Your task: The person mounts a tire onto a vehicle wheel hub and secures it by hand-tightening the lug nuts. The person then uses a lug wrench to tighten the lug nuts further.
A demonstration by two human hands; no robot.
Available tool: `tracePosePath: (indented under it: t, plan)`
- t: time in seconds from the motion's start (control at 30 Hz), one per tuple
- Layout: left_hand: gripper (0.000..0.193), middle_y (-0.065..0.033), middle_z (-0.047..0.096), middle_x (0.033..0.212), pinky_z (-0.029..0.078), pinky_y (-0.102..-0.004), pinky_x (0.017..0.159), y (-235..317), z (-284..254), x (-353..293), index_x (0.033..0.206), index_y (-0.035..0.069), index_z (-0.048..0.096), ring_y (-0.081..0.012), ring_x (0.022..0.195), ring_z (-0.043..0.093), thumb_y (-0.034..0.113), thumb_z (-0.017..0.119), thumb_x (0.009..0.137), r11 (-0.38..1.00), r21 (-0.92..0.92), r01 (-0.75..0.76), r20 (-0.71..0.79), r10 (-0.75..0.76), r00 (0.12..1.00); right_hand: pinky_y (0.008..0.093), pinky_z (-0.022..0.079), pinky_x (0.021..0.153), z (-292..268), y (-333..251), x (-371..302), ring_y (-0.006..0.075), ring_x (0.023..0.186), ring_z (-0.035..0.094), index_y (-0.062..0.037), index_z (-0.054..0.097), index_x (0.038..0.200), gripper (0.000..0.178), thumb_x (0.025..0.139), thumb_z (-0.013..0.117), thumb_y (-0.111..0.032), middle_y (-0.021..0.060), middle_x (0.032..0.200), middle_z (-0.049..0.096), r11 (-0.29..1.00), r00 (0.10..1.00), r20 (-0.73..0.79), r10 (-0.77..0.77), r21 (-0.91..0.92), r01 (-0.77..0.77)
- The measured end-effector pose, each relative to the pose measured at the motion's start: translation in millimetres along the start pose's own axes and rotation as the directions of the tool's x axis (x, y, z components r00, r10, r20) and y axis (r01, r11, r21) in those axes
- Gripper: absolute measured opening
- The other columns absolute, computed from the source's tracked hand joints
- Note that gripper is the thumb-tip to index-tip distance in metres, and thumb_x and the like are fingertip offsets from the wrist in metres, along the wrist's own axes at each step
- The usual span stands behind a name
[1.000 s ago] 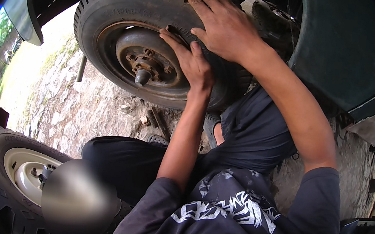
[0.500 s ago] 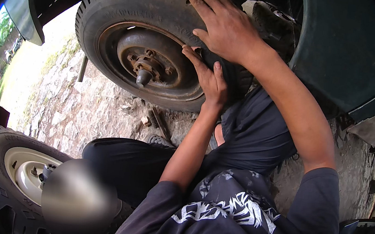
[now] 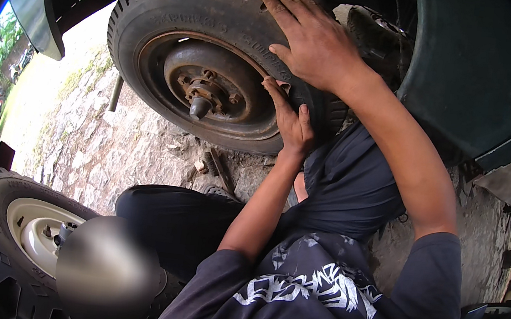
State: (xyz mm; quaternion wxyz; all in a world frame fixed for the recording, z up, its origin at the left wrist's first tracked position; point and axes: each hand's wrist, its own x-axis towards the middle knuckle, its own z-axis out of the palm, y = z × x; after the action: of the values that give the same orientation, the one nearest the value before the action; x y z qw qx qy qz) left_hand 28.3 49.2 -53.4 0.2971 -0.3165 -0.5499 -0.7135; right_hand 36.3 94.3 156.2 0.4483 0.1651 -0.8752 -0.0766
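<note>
A black tyre on a rusty brown wheel (image 3: 153,63) stands tilted in front of me, its hub (image 3: 200,100) with bolts facing left. Against the tyre's near sidewall by the rim edge, my left hand (image 3: 294,126) rests with fingers stretched out. Higher up, my right hand (image 3: 320,37) lies flat on the tread shoulder, fingers extended and thumb apart. Neither hand grips anything. The tyre's far side is hidden, and part of its right side is behind my hands.
A dark green body panel (image 3: 480,71) hangs at the right, with a fender edge (image 3: 36,5) at upper left. A second tyre with a cream rim (image 3: 28,215) is at lower left. Rough stone ground (image 3: 93,147) lies below; a metal bar (image 3: 116,93) stands beyond the wheel.
My left hand has shifted slightly right and down along the rim edge. The right hand stays on the tread, and the whole view has moved a little.
</note>
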Motion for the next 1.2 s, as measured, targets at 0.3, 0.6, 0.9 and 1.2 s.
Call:
tracePosePath:
  t: [0.3,0.6,0.9,1.2]
  plan:
    - [0.099,-0.0318,-0.010,0.179,0.007,-0.0472,0.135,15,-28,104,0.168,-0.010,-0.013,-0.0410,0.169,-0.002,0.056,0.037,0.113,0.990,-0.141,0.009,-0.113,-0.025,0.993,0.0460,0.021,0.136,-22,-2,8,0.0388,0.163,0.028,0.0064,0.027,0.168,0.096,0.094,0.076,-0.029,0.0262,0.176,0.028,0.999,0.988,0.148,-0.051,0.026,0.048]
    - [0.103,-0.0321,-0.006,0.180,0.007,-0.0491,0.135,-13,-2,-2,0.168,-0.011,-0.012,-0.0424,0.168,0.001,0.054,0.044,0.112,1.000,-0.013,-0.014,0.015,0.014,1.000,0.0451,0.020,0.137,-23,-3,10,0.0385,0.164,0.026,0.0064,0.026,0.169,0.096,0.095,0.075,-0.029,0.0264,0.176,0.027,0.997,0.984,0.162,-0.071,0.043,0.065]
    - [0.104,-0.0261,-0.009,0.181,0.004,-0.0464,0.135,7,-31,105,0.169,-0.006,-0.016,-0.0380,0.169,0.000,0.056,0.044,0.112,0.966,-0.258,-0.026,-0.152,-0.014,0.988,0.0452,0.021,0.137,-20,-5,10,0.0384,0.164,0.025,0.0064,0.025,0.169,0.097,0.094,0.075,-0.030,0.0264,0.176,0.026,0.999,0.985,0.168,-0.039,0.006,0.039]
    - [0.087,-0.0337,0.009,0.178,0.018,-0.0467,0.133,-10,8,-29,0.169,-0.012,-0.002,-0.0452,0.166,0.015,0.024,0.051,0.111,0.997,0.069,0.024,-0.050,-0.021,0.999,0.0453,0.020,0.137,-25,-6,11,0.0389,0.164,0.025,0.0063,0.024,0.169,0.097,0.094,0.076,-0.029,0.0263,0.176,0.027,0.998,0.982,0.181,-0.053,0.045,0.046]
